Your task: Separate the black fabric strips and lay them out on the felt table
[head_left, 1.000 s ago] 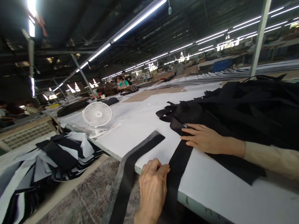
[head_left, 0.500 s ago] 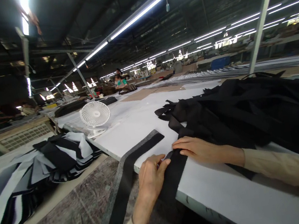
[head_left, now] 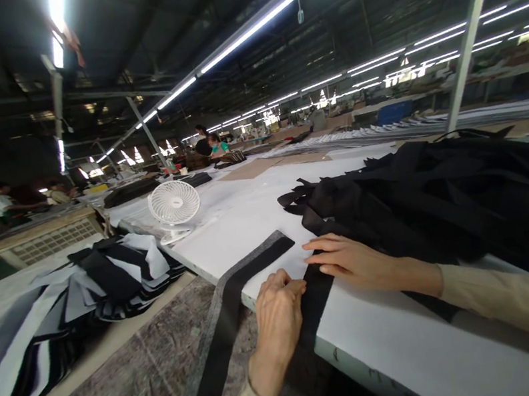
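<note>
A black fabric strip (head_left: 315,301) runs off the front edge of the white table (head_left: 247,218). My left hand (head_left: 280,314) is closed on the strip's edge at the table's rim. My right hand (head_left: 350,259) lies flat on the same strip, fingers stretched out toward the left. Just left of them a second black strip with a grey backing (head_left: 238,280) bends over the table edge and hangs down. A big heap of black fabric pieces (head_left: 446,194) fills the table to the right, behind my right forearm.
A small white fan (head_left: 174,206) stands on the table at the back left. A stack of black and white cut pieces (head_left: 105,275) lies on the lower grey felt surface (head_left: 124,390) to the left. Other people work at distant tables.
My right hand slid left along the strip from the heap toward my left hand. My left hand shifted slightly and still grips the strip's edge.
</note>
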The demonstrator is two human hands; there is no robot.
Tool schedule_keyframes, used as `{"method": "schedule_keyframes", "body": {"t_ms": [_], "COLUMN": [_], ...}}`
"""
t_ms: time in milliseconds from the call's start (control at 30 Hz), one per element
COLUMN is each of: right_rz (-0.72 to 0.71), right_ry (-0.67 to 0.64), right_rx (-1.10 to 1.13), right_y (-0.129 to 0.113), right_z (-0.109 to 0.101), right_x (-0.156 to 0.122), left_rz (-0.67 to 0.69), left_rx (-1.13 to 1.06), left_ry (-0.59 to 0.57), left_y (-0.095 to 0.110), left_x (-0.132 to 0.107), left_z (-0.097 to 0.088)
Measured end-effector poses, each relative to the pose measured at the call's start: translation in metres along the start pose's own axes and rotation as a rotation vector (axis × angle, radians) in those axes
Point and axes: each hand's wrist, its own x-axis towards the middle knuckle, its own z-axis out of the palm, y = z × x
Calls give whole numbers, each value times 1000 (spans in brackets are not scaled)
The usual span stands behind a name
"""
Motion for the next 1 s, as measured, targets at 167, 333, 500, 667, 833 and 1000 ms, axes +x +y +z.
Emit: {"method": "schedule_keyframes", "body": {"t_ms": [167,333,500,667,833,1000], "right_rz": [26,78,130,87,-25,-23], "right_ry": [2,-10,-26,-94,-167,-52], "right_rx": [126,89,90,75,63,165], "right_y": [4,11,11,4,-10,-13], "right_z": [9,16,19,10,-1,8], "right_x": [1,-3,-3,-5,-3,3], "left_rz": [28,-129,-150,-52,45,102], "left_rx": [61,-190,-228,6,194,180], "left_ry": [-56,-72,8,168,112,8], "left_y": [9,2,0,6,7,4], "left_x": [33,24,-5,-18,-12,12], "left_z": [9,1,-3,2,1,-2]}}
